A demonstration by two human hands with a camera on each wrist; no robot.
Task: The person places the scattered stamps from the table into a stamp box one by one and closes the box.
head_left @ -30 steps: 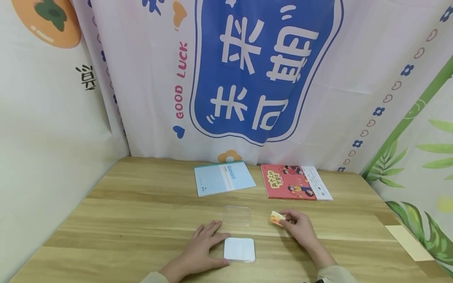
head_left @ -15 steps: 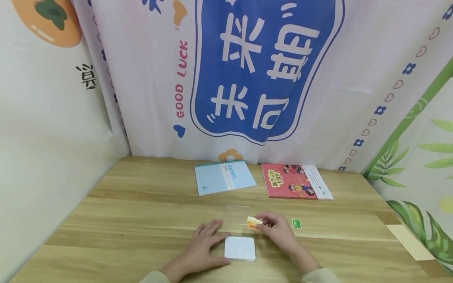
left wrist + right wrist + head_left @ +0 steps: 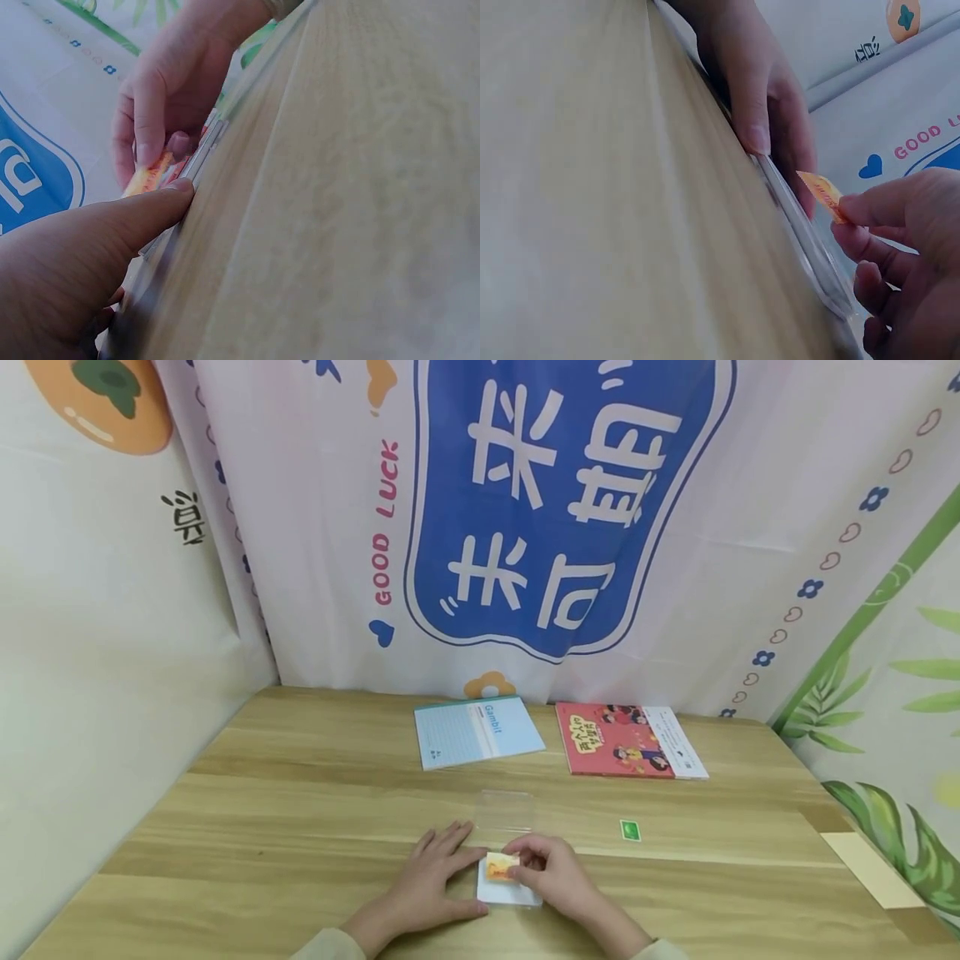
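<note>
- The right hand (image 3: 551, 878) pinches a small orange card (image 3: 501, 866) between thumb and fingers (image 3: 870, 206); the right wrist view shows the card gripped at one end, its free end pointing toward the left hand.
- The card hangs just above the far left part of the white case (image 3: 517, 893), a flat rounded square lying on the counter (image 3: 262, 827). Whether it touches the case I cannot tell.
- The card's long axis runs roughly left to right as the head camera sees it, about level with the case top.
- The left hand (image 3: 431, 881) lies with fingers straight, holding nothing. Its thumb tip (image 3: 176, 193) presses against the left edge of the case.
- The right hand is the nearer to the card, since it carries it; the left fingers are just beside it, on the case's left edge.
- Just beyond both hands lies a clear lid (image 3: 506, 812), flat on the counter and apart from the case.
- To the right of the right hand, well apart, a small green card (image 3: 630, 831) lies flat.
- Farther off, near the backdrop (image 3: 570, 510), lie a blue notepad (image 3: 477, 733) and a red book (image 3: 630, 741), side by side and not touching.
- At the far right edge a tan strip (image 3: 866, 870) sits on the counter.
</note>
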